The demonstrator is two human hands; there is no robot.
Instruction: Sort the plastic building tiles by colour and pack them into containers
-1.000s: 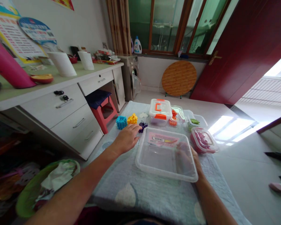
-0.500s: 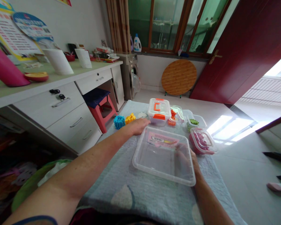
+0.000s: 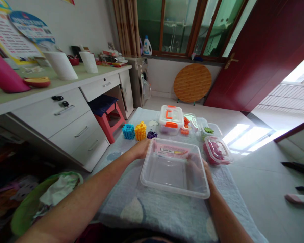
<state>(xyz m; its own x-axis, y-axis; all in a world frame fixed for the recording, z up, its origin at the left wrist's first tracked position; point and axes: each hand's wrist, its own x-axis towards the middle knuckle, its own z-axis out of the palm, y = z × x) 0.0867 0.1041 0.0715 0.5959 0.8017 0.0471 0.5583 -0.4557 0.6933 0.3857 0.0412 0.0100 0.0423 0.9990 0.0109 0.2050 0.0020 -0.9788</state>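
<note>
A clear plastic box (image 3: 167, 172) without a lid is in front of me over the cloth, its open side toward me and a pink label on its far wall. My left hand (image 3: 143, 148) is closed at its far left corner, the fingertips hidden behind the wall. At the right wall my right hand (image 3: 205, 168) grips the box, its fingers showing blurred through the plastic. Just beyond my left hand stand a blue block cube (image 3: 128, 131), a yellow block stack (image 3: 140, 131) and a dark purple block piece (image 3: 152, 134).
A lidded box with orange latches (image 3: 171, 119) stands farther back. Beside it are orange pieces (image 3: 185, 125), a tub with a green piece (image 3: 209, 130) and a lidded tub of dark pink pieces (image 3: 217, 151). A red stool (image 3: 108, 118) is left of the cloth-covered table (image 3: 116, 199).
My left hand has drawn back from near the latched box to the clear box's left corner. The purple piece now shows in full view. The clear box has shifted slightly left.
</note>
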